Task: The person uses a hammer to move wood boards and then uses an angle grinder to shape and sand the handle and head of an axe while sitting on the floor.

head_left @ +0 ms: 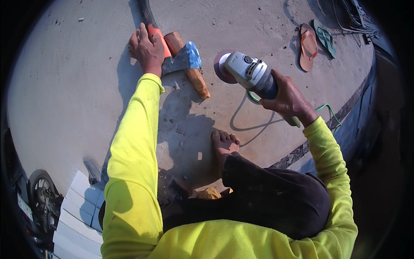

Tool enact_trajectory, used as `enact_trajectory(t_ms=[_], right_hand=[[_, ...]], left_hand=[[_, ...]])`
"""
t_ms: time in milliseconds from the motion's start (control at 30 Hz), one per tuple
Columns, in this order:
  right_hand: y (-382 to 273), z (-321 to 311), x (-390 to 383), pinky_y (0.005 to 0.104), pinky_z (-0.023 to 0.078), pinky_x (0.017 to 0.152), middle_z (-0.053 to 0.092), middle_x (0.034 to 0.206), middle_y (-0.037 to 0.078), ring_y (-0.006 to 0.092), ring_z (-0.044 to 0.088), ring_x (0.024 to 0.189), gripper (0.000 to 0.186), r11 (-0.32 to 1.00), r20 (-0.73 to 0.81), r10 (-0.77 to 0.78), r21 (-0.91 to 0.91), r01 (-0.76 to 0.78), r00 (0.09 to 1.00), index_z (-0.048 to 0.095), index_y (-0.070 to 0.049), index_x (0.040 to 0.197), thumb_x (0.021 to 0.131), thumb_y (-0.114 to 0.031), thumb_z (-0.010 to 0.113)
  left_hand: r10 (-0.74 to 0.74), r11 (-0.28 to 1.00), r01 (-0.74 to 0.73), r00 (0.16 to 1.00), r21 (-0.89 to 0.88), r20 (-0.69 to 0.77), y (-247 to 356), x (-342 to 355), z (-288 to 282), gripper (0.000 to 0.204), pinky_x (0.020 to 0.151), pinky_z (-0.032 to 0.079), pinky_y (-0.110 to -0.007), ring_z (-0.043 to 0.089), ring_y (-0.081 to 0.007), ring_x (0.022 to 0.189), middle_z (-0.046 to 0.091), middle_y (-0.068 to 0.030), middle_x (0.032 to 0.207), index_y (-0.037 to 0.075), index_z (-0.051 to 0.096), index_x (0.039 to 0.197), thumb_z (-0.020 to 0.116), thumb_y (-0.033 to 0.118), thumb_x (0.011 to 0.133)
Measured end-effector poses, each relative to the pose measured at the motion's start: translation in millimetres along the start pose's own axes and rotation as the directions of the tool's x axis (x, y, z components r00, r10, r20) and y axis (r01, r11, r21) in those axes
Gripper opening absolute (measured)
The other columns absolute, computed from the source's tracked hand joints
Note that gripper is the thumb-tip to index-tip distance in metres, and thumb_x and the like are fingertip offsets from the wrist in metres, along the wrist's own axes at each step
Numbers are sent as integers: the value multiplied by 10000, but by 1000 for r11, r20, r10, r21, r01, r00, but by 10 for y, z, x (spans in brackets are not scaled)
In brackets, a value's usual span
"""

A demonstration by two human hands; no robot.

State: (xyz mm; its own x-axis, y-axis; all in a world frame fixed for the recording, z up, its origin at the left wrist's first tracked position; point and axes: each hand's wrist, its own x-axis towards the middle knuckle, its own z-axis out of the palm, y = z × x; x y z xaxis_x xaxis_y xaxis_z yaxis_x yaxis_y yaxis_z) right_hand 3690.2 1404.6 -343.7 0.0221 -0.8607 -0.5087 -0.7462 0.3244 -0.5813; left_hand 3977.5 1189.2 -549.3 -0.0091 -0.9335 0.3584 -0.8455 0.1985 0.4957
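Observation:
An axe (181,59) with an orange and black handle lies on the ground, its bright metal head across a rough wooden piece (196,82). My left hand (147,49) is closed around the orange part of the handle, just behind the head. In my right hand (291,96) is an angle grinder (252,74), gripped by its dark body. Its round disc (222,67) points toward the axe blade, with a gap between them. A green cord (330,113) runs from the grinder past my right wrist.
My bare foot (225,144) rests on the concrete below the wood. A pair of flip-flops (308,46) lies at the far right, near a heap of dark rods or cables (358,19). At the lower left are pale boards (79,211) and a motorcycle wheel (42,190).

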Motion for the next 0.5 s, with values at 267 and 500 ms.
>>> enact_trajectory(t_ms=[267,500], right_hand=[[-171,25,-349,345,579,718,653,915,118,211,695,795,435,383,-150,498,922,-62,854,583,21,1059,804,-296,738],[-762,-320,-1129,352,591,682,656,869,115,212,691,740,361,139,-248,608,969,206,755,572,15,1019,813,-224,747]], left_hand=[[-144,488,839,349,-240,926,1952,-1187,-1426,488,660,508,-336,633,-175,681,646,-94,709,-45,648,856,545,423,946],[127,217,972,-115,86,985,2628,-1240,-2893,577,601,569,-258,676,-153,677,671,-76,839,2,618,1040,699,553,890]])
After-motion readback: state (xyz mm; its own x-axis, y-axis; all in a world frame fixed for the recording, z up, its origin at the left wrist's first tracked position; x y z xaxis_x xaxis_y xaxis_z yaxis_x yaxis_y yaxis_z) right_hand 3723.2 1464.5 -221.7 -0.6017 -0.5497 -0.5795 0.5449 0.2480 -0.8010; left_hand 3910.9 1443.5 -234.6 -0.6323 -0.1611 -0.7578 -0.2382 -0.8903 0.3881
